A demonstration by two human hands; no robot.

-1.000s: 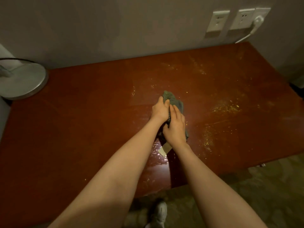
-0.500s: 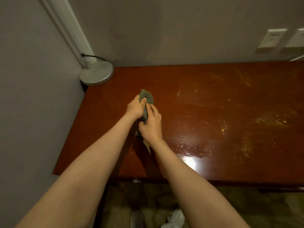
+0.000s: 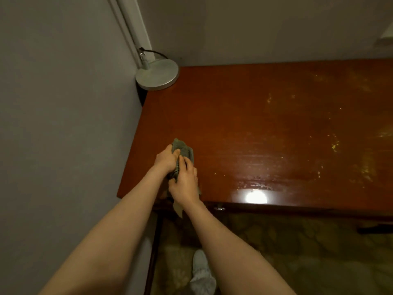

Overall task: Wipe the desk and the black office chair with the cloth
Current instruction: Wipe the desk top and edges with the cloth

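I see the grey-green cloth (image 3: 184,149) bunched on the tabletop (image 3: 255,133) near its front-left corner, close to the wall (image 3: 63,124). The left hand (image 3: 164,160) grips the cloth's far end, fingers (image 3: 175,153) curled over it. The right hand (image 3: 185,184) sits just behind, its fingers close together and bent over the cloth, thumb tucked against it. A tail of cloth hangs past the front edge. A round lamp base (image 3: 157,75) stands in the far-left corner, and yellowish specks (image 3: 334,146) dot the wood to the right.
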